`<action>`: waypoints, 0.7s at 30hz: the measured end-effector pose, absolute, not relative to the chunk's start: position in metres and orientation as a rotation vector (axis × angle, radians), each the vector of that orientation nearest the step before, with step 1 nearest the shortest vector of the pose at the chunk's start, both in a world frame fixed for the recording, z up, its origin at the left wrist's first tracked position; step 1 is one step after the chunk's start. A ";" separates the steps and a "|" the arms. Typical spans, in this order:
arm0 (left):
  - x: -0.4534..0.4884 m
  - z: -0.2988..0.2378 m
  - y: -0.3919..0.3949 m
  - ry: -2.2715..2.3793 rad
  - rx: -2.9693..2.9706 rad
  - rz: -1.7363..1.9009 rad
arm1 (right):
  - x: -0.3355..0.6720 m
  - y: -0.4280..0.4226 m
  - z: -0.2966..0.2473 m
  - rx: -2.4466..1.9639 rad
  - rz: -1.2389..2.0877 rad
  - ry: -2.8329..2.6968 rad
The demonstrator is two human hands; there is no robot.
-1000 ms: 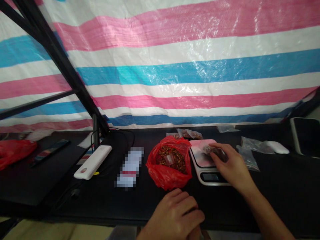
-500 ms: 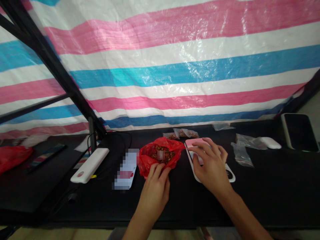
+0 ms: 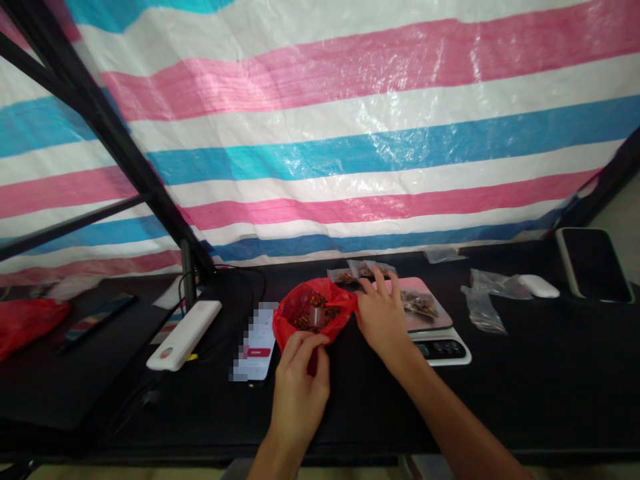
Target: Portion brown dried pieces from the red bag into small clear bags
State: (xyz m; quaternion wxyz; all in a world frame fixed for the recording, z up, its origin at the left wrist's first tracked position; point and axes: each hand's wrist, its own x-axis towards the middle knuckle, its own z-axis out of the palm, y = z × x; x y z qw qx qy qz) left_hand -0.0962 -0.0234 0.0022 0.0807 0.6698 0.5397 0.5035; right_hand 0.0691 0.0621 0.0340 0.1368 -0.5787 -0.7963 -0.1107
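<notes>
An open red plastic bag holds small brown dried pieces and a small clear plastic cup. My left hand pinches the bag's near rim. At the bag's right rim is my right hand, its thumb side closed on the red plastic while the other fingers stretch upward. Beside that hand stands a white kitchen scale with a pink top plate. On the plate lies a clear packet of brown pieces, partly behind the hand.
Several filled clear packets lie behind the bag. Left of it are a lit phone, a white power bank and dark cables. To the right lie clear bags, a white mouse-like object and a dark-screened device. Striped sheeting hangs behind.
My right hand has moved left from above the scale to the bag's rim, uncovering the packet on the plate. My left hand has raised the near rim, and the bag stands more upright.
</notes>
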 end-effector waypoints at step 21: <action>-0.098 0.009 -0.028 1.542 2.048 1.498 | 0.042 0.091 0.037 -1.722 -0.289 -2.417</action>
